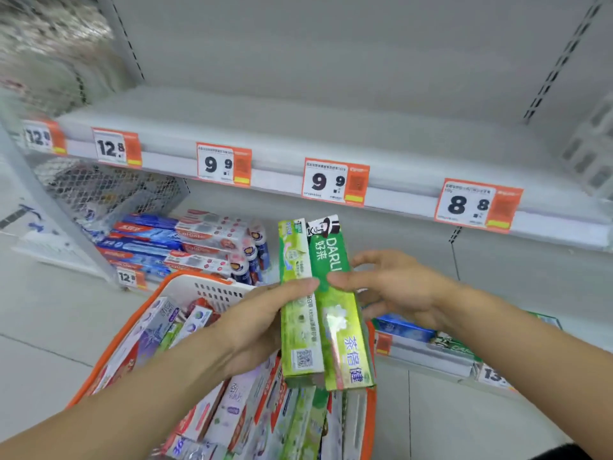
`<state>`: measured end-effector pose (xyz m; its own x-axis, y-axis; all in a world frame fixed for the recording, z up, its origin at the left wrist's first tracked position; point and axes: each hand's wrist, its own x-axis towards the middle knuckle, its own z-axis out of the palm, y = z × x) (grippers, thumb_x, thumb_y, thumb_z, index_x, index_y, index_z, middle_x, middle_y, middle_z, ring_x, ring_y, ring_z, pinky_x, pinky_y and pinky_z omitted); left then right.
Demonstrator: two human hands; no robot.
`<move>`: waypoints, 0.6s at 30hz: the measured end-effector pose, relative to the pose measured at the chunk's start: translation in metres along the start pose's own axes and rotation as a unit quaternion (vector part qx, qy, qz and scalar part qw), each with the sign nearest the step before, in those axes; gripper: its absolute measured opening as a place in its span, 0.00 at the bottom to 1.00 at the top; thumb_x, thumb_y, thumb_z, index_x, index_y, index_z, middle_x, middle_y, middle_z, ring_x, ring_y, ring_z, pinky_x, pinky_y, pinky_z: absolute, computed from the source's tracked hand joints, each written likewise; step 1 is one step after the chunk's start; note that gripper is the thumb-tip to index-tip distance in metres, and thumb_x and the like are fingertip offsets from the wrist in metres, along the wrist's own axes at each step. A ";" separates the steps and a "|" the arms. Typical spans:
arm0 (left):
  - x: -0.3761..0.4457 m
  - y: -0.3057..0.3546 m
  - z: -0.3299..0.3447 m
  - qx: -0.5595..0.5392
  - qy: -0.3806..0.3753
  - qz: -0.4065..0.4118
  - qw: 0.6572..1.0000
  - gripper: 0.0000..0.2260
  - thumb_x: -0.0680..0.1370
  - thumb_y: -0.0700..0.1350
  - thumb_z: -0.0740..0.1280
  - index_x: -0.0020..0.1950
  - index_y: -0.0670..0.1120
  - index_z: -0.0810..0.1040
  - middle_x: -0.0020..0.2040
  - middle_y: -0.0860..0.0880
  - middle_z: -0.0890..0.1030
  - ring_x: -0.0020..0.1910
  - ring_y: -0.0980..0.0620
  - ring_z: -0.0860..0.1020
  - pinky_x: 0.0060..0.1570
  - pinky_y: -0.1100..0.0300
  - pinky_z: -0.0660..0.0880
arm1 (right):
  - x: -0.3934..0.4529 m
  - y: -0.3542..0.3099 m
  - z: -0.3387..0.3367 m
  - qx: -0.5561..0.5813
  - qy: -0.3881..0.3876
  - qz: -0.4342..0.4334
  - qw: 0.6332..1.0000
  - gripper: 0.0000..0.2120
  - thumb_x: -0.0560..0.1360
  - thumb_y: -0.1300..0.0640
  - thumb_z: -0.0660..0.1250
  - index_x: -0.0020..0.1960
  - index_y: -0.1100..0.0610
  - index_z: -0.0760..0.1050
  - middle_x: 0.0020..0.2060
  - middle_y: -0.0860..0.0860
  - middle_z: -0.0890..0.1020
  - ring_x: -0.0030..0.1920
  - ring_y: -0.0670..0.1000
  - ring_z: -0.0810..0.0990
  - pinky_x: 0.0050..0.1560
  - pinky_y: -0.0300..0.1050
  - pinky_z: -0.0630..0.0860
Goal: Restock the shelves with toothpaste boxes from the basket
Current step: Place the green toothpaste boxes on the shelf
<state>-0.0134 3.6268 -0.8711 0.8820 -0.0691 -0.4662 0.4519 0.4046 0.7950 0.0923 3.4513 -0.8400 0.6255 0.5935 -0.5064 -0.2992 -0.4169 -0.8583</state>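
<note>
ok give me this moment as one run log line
left hand grips light green box | right hand holds dark green box | both above basket | upper shelf bare

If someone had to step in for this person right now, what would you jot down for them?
Left hand: grips the light green toothpaste box.
Right hand: pinches the dark green Darlie toothpaste box beside it; both boxes are held above the orange basket.
Done: lower shelf holds blue and red toothpaste boxes at left.
Left: the upper shelf with 9.9 price tags holds no boxes; the basket is still full of boxes.
</note>
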 end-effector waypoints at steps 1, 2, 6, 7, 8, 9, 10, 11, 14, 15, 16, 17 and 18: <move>-0.005 0.003 0.006 -0.009 0.003 0.002 1.000 0.18 0.76 0.43 0.72 0.66 0.42 0.79 0.60 0.40 0.83 0.57 0.41 0.83 0.56 0.47 0.80 | -0.003 0.001 0.002 0.043 0.002 -0.007 0.999 0.25 0.70 0.54 0.77 0.64 0.60 0.74 0.49 0.57 0.87 0.50 0.59 0.86 0.52 0.52 0.83; -0.009 0.003 0.011 -0.014 0.006 0.006 1.000 0.17 0.75 0.41 0.71 0.64 0.41 0.79 0.57 0.39 0.84 0.53 0.42 0.85 0.49 0.50 0.83 | -0.005 0.001 0.005 0.079 0.006 -0.014 0.997 0.28 0.69 0.53 0.77 0.65 0.60 0.74 0.51 0.58 0.86 0.51 0.60 0.86 0.54 0.53 0.82; -0.016 0.001 0.020 -0.022 0.037 0.044 0.998 0.18 0.70 0.39 0.73 0.60 0.39 0.81 0.53 0.38 0.85 0.47 0.41 0.85 0.43 0.51 0.83 | -0.013 0.006 0.014 0.181 -0.001 -0.037 0.983 0.30 0.66 0.51 0.76 0.64 0.62 0.76 0.53 0.58 0.86 0.53 0.57 0.86 0.56 0.50 0.80; -0.016 0.002 0.022 -0.019 0.046 0.059 0.997 0.18 0.69 0.38 0.74 0.59 0.39 0.81 0.53 0.38 0.85 0.48 0.40 0.85 0.44 0.50 0.83 | -0.015 0.007 0.014 0.195 -0.012 -0.044 0.980 0.28 0.67 0.52 0.76 0.63 0.63 0.77 0.54 0.58 0.86 0.54 0.56 0.85 0.58 0.50 0.80; -0.016 0.004 0.024 -0.016 0.056 0.075 0.995 0.19 0.69 0.37 0.75 0.60 0.40 0.81 0.53 0.38 0.85 0.49 0.40 0.85 0.45 0.49 0.83 | -0.016 0.007 0.014 0.197 -0.023 -0.058 0.978 0.25 0.69 0.55 0.75 0.64 0.63 0.77 0.55 0.58 0.85 0.56 0.57 0.85 0.61 0.51 0.79; -0.016 0.006 0.025 -0.012 0.064 0.093 0.994 0.21 0.69 0.37 0.77 0.61 0.40 0.81 0.54 0.39 0.85 0.50 0.39 0.85 0.47 0.48 0.83 | -0.018 0.006 0.013 0.187 -0.032 -0.076 0.979 0.23 0.71 0.58 0.73 0.65 0.62 0.77 0.56 0.58 0.85 0.57 0.58 0.84 0.63 0.53 0.77; -0.015 0.008 0.026 -0.005 0.072 0.111 0.991 0.23 0.68 0.38 0.78 0.62 0.41 0.80 0.55 0.39 0.85 0.52 0.39 0.85 0.49 0.48 0.82 | -0.019 0.003 0.011 0.168 -0.037 -0.095 0.980 0.21 0.73 0.61 0.72 0.65 0.60 0.77 0.57 0.57 0.85 0.58 0.59 0.83 0.64 0.55 0.76; -0.015 0.012 0.027 0.005 0.079 0.128 0.989 0.24 0.67 0.39 0.77 0.63 0.41 0.80 0.55 0.40 0.85 0.53 0.39 0.84 0.51 0.47 0.81 | -0.021 0.000 0.010 0.138 -0.036 -0.112 0.983 0.19 0.74 0.62 0.71 0.65 0.57 0.78 0.57 0.55 0.85 0.58 0.58 0.83 0.63 0.54 0.76; -0.014 0.026 0.031 0.023 0.098 0.175 0.979 0.23 0.69 0.39 0.78 0.63 0.41 0.79 0.56 0.41 0.85 0.53 0.39 0.84 0.53 0.46 0.80 | -0.021 -0.012 0.002 0.050 -0.018 -0.145 0.988 0.18 0.75 0.54 0.71 0.64 0.48 0.79 0.56 0.55 0.85 0.54 0.54 0.85 0.51 0.45 0.81; -0.013 0.032 0.034 0.025 0.110 0.185 0.976 0.23 0.69 0.39 0.78 0.63 0.41 0.79 0.55 0.41 0.85 0.52 0.39 0.85 0.52 0.47 0.81 | -0.021 -0.018 0.000 0.038 -0.021 -0.153 0.987 0.18 0.74 0.52 0.71 0.64 0.49 0.79 0.54 0.56 0.85 0.53 0.55 0.86 0.47 0.44 0.81; -0.010 0.039 0.038 0.023 0.125 0.196 0.972 0.22 0.69 0.40 0.76 0.62 0.41 0.79 0.54 0.42 0.86 0.52 0.40 0.85 0.51 0.47 0.82 | -0.020 -0.025 -0.003 0.031 -0.021 -0.164 0.986 0.19 0.74 0.52 0.71 0.64 0.50 0.79 0.53 0.56 0.86 0.51 0.55 0.86 0.44 0.44 0.81; -0.007 0.046 0.042 0.019 0.138 0.208 0.968 0.22 0.69 0.42 0.75 0.62 0.41 0.79 0.53 0.43 0.86 0.51 0.41 0.85 0.51 0.48 0.82 | -0.018 -0.034 -0.006 0.025 -0.007 -0.181 0.983 0.19 0.73 0.52 0.71 0.64 0.51 0.79 0.51 0.56 0.87 0.49 0.56 0.86 0.43 0.46 0.82; -0.004 0.054 0.047 0.012 0.146 0.220 0.964 0.21 0.69 0.43 0.74 0.62 0.42 0.79 0.53 0.43 0.86 0.51 0.42 0.85 0.51 0.48 0.82 | -0.017 -0.044 -0.011 0.018 0.017 -0.206 0.978 0.19 0.72 0.53 0.72 0.63 0.52 0.80 0.49 0.56 0.87 0.47 0.56 0.86 0.41 0.47 0.82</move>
<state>0.0132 3.6064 -0.8081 0.9151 0.3660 -0.1691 0.0491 0.3152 0.9478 0.1023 3.4517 -0.7929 0.7215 0.6828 -0.1148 -0.0415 -0.1228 -0.9916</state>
